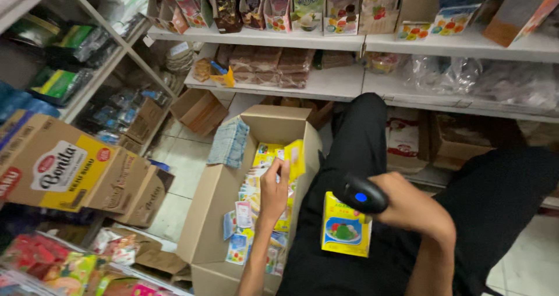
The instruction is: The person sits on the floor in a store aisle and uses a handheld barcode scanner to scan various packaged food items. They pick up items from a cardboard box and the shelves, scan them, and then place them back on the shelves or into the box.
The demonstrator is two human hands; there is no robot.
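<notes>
Two hands were in view, the left hand [273,188] and the right hand [407,205]. There was one black handheld scanner [364,194], one yellow packet [346,231] on the lap, and one open cardboard box [212,214] holding too many small packets to count.

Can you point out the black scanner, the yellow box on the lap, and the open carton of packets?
Scanner [362,195], head view, on its black head by the blue light.
Yellow box [346,233], head view, on its front face.
Carton [212,205], head view, on its left outer wall.
</notes>
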